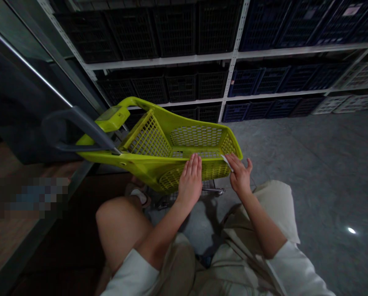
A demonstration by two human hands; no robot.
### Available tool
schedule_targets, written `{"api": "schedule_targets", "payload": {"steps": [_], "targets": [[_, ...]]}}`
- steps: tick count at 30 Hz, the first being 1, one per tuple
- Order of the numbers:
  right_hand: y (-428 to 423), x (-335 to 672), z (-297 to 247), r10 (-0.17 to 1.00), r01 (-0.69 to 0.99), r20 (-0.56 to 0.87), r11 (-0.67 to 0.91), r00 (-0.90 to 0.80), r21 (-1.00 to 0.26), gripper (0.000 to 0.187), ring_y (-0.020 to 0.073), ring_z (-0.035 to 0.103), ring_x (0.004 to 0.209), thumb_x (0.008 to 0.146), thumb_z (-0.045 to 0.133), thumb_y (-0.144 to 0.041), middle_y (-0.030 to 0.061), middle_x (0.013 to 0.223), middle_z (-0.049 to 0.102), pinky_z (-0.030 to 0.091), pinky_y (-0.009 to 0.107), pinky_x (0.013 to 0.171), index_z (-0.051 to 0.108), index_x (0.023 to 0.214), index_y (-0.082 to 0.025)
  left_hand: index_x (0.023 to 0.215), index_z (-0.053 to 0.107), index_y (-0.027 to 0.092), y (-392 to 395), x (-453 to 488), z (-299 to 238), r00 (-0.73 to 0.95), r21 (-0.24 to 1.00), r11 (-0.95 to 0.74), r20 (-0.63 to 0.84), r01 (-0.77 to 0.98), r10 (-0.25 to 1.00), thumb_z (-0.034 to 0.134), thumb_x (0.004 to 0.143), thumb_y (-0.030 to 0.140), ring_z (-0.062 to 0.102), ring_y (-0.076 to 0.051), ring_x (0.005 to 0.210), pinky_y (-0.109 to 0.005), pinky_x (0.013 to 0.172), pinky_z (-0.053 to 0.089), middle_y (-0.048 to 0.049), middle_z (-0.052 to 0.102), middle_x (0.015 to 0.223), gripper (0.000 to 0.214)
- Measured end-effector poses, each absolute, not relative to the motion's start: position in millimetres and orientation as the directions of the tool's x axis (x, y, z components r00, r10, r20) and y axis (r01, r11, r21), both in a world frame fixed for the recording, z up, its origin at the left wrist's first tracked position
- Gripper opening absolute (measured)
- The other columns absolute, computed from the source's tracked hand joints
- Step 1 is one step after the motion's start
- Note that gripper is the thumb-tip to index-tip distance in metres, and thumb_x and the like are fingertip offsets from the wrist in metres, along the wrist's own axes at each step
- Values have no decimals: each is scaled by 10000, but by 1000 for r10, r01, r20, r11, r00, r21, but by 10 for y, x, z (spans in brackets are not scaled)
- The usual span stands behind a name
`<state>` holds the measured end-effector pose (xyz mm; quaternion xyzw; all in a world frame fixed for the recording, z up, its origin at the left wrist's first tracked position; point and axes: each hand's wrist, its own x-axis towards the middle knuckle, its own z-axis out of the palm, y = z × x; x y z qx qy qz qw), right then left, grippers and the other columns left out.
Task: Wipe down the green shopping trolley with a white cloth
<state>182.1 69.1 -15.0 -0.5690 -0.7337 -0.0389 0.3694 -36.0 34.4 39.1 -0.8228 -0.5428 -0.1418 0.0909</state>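
A lime-green plastic shopping cart (141, 162) stands sideways in front of my knees, its mesh basket open at the top. My left hand (190, 181) lies flat against the near side of the basket, fingers stretched out, with their tips at the rim. Near the basket's right end, my right hand (240, 176) presses a thin white piece of paper or cloth (228, 163) to the rim. Most of that white piece is covered by the fingers. The cart's grey handle (88, 129) points to the left.
Behind the cart, a white metal rack (231, 78) holds several rows of black crates (180, 88) and blue crates (268, 78). A wooden surface (5, 181) with a blurred patch is at left. Grey floor (325, 164) extends to the right.
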Motion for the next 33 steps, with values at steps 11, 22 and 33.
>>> {"api": "schedule_targets", "payload": {"steps": [11,22,33], "targets": [[702,1813,-202,803,856,550,102,230,-506,643,245,497,1380,774,349,-61,80,1386,635,147,607,1159,583,1341,-253,1552,179,-13,355,-340,343,349,-1,-373,352,928,868,430,888,85,109,-280,1550,-465,1249,268,-220,225,1643,716],[565,935,208,858,823,495,376,-136,-426,710,187,486,1382,747,368,-2,50,1447,588,86,514,1202,530,1394,-248,1527,248,-25,372,-346,298,354,-14,-378,386,926,852,391,922,92,152,-287,1537,-468,1241,288,-233,279,1619,632],[661,1939,-145,837,876,544,306,-61,-374,771,186,474,1399,717,382,-25,50,1451,583,144,505,1190,492,1435,-284,1545,203,-11,336,-353,362,358,2,-383,355,924,864,424,885,87,128,-275,1546,-452,1251,263,-214,248,1638,703]]}}
